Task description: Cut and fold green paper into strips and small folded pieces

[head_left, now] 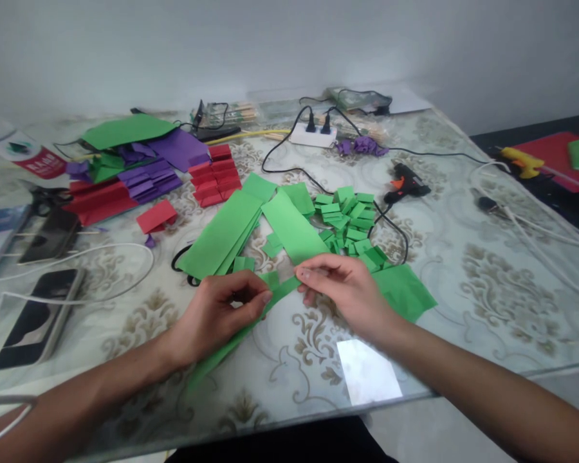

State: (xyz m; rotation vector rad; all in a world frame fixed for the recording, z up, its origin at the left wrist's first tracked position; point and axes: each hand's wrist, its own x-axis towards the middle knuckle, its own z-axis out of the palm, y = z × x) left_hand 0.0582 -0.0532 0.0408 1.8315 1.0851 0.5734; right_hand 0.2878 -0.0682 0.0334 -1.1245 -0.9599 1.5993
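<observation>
A long narrow green paper strip (226, 347) slants across the front of the table between my hands. My left hand (226, 312) pinches it between thumb and fingers near its middle. At its upper end, my right hand (340, 283) grips the strip with thumb and forefinger. Just beyond my hands lie a stack of wide green strips (224, 235) and a single wide green strip (294, 228). A pile of small folded green paper pieces (350, 218) sits behind my right hand, and a green sheet (405, 292) lies partly behind my right wrist.
Red folded paper (215, 177) and purple folded paper (149, 180) lie at the back left. A phone (36, 318) and white cables are at the left. Behind stands a power strip (313, 135); a black glue gun (405, 183) lies right, a yellow glue gun (523, 162) farther right.
</observation>
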